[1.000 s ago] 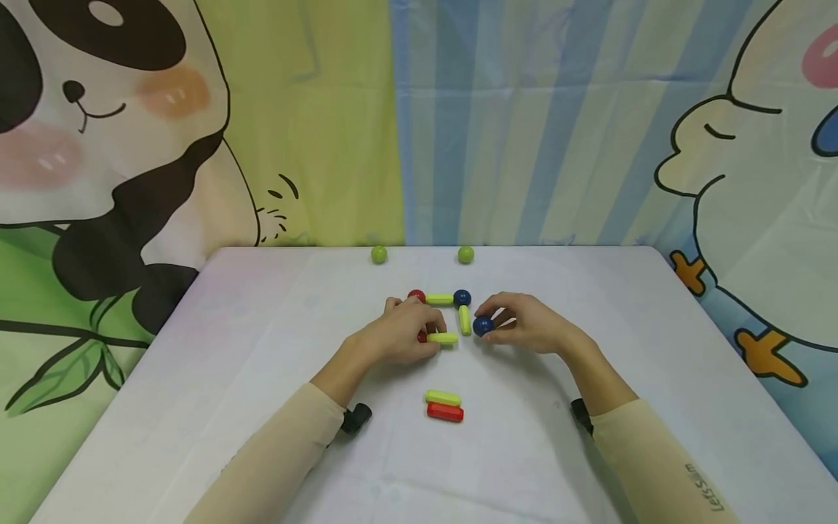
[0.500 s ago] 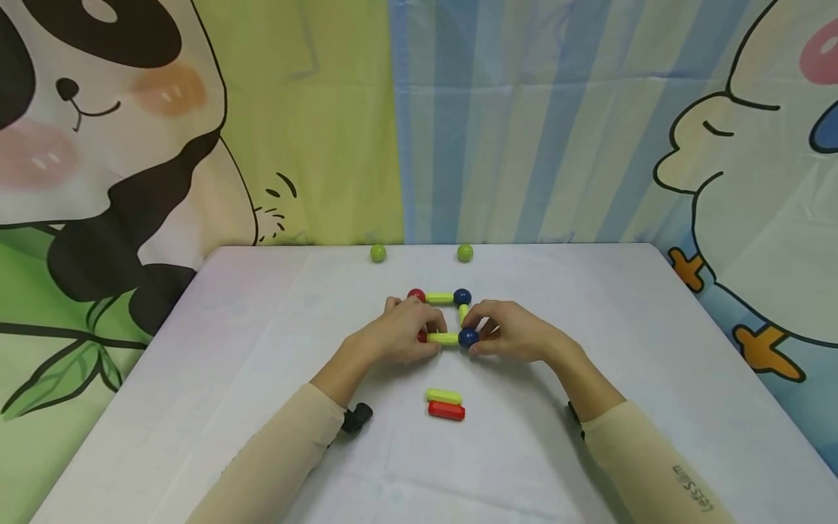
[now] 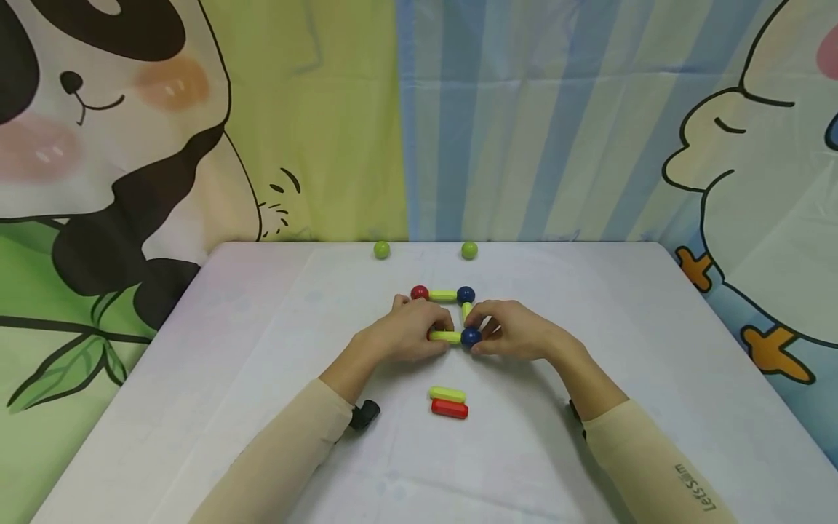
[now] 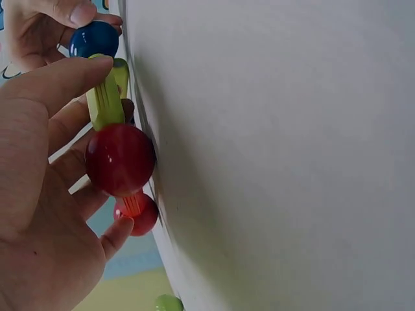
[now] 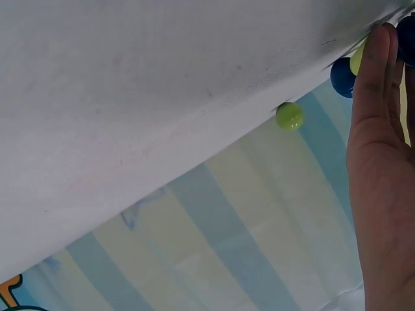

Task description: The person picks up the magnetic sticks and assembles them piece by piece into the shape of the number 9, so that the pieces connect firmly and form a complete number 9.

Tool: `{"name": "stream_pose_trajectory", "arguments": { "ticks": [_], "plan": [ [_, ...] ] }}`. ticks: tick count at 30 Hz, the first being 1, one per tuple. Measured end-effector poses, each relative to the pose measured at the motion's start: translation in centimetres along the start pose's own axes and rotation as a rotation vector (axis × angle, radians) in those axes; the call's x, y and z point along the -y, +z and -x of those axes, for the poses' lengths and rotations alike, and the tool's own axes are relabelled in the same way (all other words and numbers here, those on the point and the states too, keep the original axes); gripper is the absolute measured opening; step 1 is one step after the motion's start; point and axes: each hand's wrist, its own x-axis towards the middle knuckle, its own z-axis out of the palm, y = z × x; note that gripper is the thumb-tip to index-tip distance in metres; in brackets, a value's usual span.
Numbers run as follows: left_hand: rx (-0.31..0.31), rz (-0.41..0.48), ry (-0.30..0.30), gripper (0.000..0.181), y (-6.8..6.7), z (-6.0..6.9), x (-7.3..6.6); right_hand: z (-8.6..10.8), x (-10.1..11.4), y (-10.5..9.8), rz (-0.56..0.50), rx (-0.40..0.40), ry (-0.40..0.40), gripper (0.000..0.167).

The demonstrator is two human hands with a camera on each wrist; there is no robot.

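On the counter [image 3: 275, 313], a square frame [image 3: 443, 295] is looking joined, left grip [image 3: 409, 331] pinching a lime rod [image 3: 447, 337], right grip [image 3: 513, 331] a blue ball [image 3: 471, 337], six-o'clock rods [image 3: 449, 409] lying loose.

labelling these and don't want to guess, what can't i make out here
Head view: the near red ball, nearly all behind the left hand; the red rod, hidden there too.
Head view: the side yellow rod's near end, behind the right hand.
Right wrist view: the held blue ball, cut by the right edge.
Left wrist view: a green ball, cut by the bottom edge.
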Motion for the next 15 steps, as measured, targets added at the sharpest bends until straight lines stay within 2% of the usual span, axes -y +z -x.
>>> {"name": "stream_pose_trajectory", "arguments": {
  "ticks": [7, 11, 15],
  "plan": [
    [0.009, -0.003, -0.003, 0.007, 0.2, -0.3, -0.1, -0.2, -0.3, -0.2, 0.027, -0.033, 0.012, 0.028],
    [0.01, 0.008, -0.005, 0.008, 0.3, -0.3, -0.1, -0.6, -0.5, -0.8, 0.088, -0.081, 0.06, 0.026],
    [0.008, 0.018, -0.011, 0.009, 0.3, -0.3, -0.1, -1.4, -0.5, -1.3, 0.101, -0.084, 0.132, 0.025]
  ]
}}
